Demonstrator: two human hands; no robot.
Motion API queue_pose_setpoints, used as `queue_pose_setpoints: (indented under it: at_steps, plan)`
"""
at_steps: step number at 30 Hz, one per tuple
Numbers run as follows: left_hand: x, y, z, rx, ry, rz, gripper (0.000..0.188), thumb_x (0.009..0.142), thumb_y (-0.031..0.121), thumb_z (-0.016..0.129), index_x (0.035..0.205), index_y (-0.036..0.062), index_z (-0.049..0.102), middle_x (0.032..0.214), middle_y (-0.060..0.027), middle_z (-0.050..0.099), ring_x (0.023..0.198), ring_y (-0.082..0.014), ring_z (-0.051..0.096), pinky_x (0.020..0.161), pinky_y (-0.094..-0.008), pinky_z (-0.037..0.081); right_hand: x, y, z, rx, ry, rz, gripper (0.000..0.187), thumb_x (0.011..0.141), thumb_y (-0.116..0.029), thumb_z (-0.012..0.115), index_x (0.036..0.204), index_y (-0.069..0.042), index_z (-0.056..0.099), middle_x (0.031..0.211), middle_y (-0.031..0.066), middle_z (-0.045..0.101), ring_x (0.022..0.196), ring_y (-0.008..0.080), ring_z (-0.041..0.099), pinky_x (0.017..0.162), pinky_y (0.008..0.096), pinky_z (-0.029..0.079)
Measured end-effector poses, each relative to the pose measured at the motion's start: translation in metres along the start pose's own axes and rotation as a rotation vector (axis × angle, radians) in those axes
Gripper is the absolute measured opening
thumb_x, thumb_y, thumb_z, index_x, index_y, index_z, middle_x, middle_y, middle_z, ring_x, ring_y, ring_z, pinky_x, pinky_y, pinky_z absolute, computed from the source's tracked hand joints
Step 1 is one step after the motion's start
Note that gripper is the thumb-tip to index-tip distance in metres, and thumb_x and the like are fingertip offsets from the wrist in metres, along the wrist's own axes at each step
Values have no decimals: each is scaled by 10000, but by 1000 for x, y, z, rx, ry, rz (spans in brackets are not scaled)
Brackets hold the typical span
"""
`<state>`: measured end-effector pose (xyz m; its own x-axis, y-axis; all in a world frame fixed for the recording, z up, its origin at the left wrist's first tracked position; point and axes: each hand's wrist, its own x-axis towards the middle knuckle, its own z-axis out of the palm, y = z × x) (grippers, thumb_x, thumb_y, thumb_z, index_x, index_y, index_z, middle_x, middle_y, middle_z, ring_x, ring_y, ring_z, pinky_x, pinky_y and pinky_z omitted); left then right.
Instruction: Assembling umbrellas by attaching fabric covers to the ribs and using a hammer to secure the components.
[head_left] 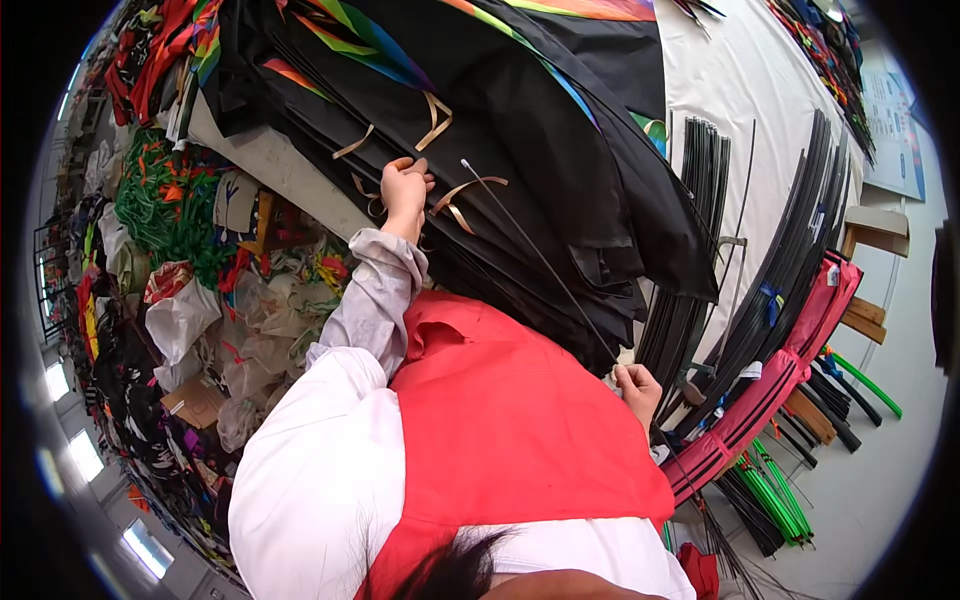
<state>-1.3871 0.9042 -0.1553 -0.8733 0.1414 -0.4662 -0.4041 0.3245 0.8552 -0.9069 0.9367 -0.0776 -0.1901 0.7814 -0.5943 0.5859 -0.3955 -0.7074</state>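
Observation:
Black fabric (500,130) with rainbow-coloured strips lies spread in folds before me. Over its near left part, my left hand (405,192) is closed, fingertips curled against the cloth; what they pinch is hidden. Tan ribbon ties (436,122) lie on the fabric around that hand. At the right, beside my red apron, my right hand (638,388) pinches the near end of a thin black rod (540,256). The rod slants up and left across the fabric, its pale tip close to a ribbon and a short way right of my left hand.
Bundled black rods (702,190) and longer rods (800,235) lie on a white-covered table (755,70) at the right. A pink-red case (775,385) runs along its edge. Plastic bags (185,315) and green netting-like material (165,205) are heaped at the left.

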Motion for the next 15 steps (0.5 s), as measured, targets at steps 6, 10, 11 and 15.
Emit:
queue_pose_setpoints:
  at_steps: [6,10,11,15]
  plan:
    - [4,1,2,-105,-65,-90,263,912,188,625,1007,-48,558,819,-111,627,619,-170,611,559,-230,511,-2,-11,15,-52,-6,2,172,886,-126,649,761,-8,651,620,-8,551,540,72,419,513,213,325]
    - [8,8,1,-94,-239,-265,225,905,180,643,941,-31,573,761,-103,622,596,-174,608,524,-229,504,-2,-17,19,-97,-18,-6,175,880,-138,659,771,-1,654,615,-11,553,534,70,425,506,212,330]
    - [7,9,2,-96,-239,-266,225,905,180,643,941,-31,573,761,-103,622,596,-174,608,524,-229,504,-3,-18,20,-99,-18,-7,175,880,-138,659,771,-1,654,615,-11,553,534,70,425,506,212,330]
    - [5,11,6,-121,-189,-277,251,917,199,633,914,-47,586,726,-114,630,536,-176,599,488,-237,501,-5,-20,22,-72,-11,38,176,846,-148,675,768,10,675,608,2,591,566,98,478,562,227,383]
